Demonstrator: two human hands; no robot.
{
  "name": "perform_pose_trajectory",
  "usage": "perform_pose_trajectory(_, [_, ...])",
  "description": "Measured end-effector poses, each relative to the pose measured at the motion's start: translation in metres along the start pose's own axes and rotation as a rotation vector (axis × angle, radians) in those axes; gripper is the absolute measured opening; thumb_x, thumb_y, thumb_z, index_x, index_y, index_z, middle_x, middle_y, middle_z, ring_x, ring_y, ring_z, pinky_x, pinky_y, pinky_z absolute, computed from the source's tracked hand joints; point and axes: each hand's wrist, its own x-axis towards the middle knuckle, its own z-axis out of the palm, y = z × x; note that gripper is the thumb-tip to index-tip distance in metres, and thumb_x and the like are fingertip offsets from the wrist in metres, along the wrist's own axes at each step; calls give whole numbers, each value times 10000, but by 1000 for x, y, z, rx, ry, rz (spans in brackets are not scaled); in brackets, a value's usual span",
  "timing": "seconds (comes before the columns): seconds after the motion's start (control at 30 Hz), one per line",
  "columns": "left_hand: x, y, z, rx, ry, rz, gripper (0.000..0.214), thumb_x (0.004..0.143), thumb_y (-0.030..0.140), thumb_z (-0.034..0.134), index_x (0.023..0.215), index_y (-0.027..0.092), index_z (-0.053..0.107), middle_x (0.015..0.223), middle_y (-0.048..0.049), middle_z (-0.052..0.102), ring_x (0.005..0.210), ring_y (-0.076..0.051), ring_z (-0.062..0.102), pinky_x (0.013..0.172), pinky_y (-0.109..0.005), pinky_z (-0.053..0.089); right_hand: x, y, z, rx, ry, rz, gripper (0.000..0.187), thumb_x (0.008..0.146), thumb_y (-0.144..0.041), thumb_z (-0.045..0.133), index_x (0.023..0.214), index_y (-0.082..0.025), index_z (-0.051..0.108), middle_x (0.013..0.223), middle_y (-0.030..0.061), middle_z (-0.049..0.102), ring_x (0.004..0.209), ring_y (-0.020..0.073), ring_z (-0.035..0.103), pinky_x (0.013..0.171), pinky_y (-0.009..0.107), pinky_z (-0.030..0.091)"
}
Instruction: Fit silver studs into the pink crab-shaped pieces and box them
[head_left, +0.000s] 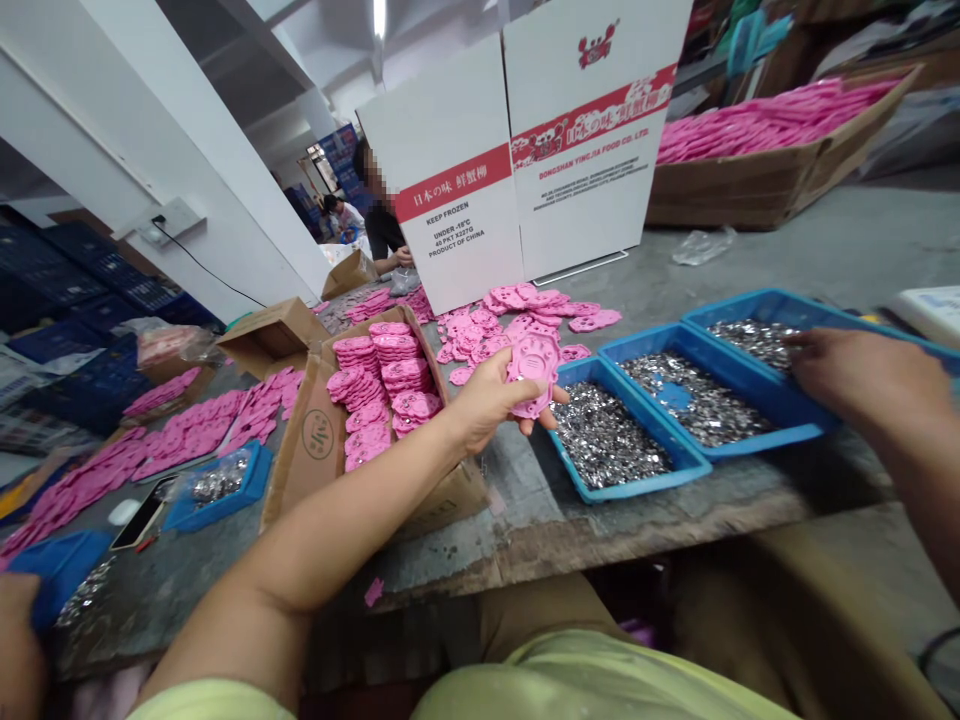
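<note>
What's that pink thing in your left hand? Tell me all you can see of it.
The pink piece is a flat, rounded plaque, plastic by its look, with raised moulded relief and a lobed edge. The left hand grips it by its left side, face toward the camera, above the corner of a blue tray.

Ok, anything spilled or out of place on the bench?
A small pink scrap lies alone at the table's front edge. Loose pink pieces sprawl behind the blue trays, unlike the neat stacks in the cardboard box.
</note>
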Motion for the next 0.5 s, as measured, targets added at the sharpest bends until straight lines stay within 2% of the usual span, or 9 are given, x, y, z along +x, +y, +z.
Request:
perform_pose_trajectory(0.03, [0,-1,0,0,-2,2,364,774,217,727,1066,177,513,817,-61,770,542,-144,696,425,-209,436,-3,-3,-2,18,-40,48,565,958,-315,446,1458,-233,696,1433,266,676,1169,385,708,891,502,558])
perform_pose_trajectory(0.1, [1,-2,-1,4,-8,5,361,781,225,731,1063,178,512,827,-64,770,551,-146,701,430,-212,442,-7,-9,-5,24,-41,87,559,953,-335,453,1433,-195,705,1404,286,687,1184,405,696,892,506,556])
perform_pose_trajectory(0.23, [1,-2,-2,8,-5,2,375,767,242,754,1044,179,508,819,-63,762,541,-146,696,426,-216,438,-7,-9,-3,22,18,93,466,912,-323,511,1278,-235,784,1301,255,751,1118,416,700,859,506,552])
perform_pose_trajectory(0.37, [0,-1,-1,8,-14,14,358,771,230,737,1046,178,513,825,-63,769,553,-144,701,432,-213,444,-4,-5,-2,5,-4,73,509,946,-349,466,1350,-217,748,1391,253,710,1171,395,699,885,485,540])
perform_pose_trajectory(0.5, [0,0,-1,4,-11,6,359,761,228,723,1046,178,511,807,-59,772,540,-143,693,425,-211,444,-9,-9,-10,17,-40,57,523,962,-357,420,1362,-239,735,1429,261,684,1199,402,696,911,500,543])
